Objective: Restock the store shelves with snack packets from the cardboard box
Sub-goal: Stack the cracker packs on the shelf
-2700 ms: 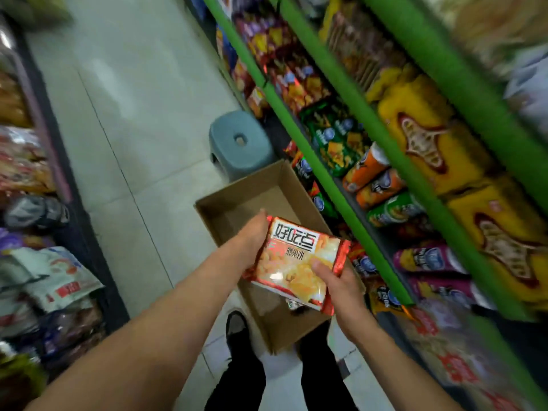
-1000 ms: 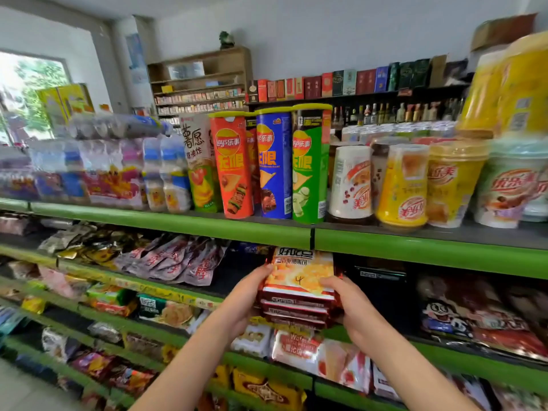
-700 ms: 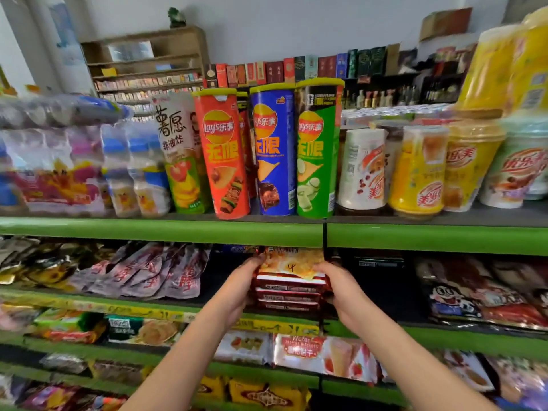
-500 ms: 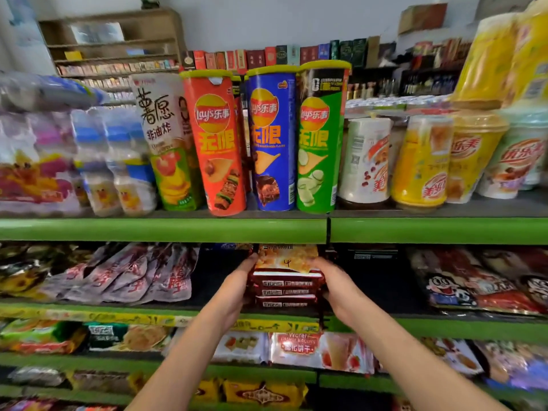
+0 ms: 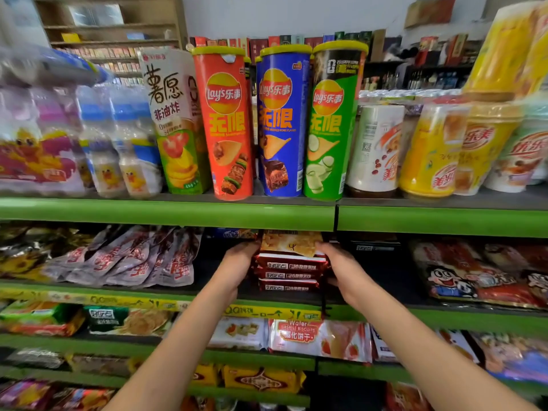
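Observation:
A stack of red and orange snack packets [image 5: 290,264] sits on the second green shelf [image 5: 166,301], under the shelf of chip tubes. My left hand [image 5: 237,266] holds the stack's left side. My right hand [image 5: 341,266] holds its right side, fingers reaching past the top packet. The top packet shows yellow snacks on its face. The cardboard box is out of view.
Tall chip tubes [image 5: 281,123] and cup drinks [image 5: 430,149] stand on the shelf above. Grey-pink pouches [image 5: 127,259] lie left of the stack, cartoon-face packs [image 5: 462,277] to the right. Biscuit packs [image 5: 314,336] fill the shelf below.
I turned up from the box on the floor to the shelves. Both hands pushed the packet stack further back onto the second shelf, and the view moved closer.

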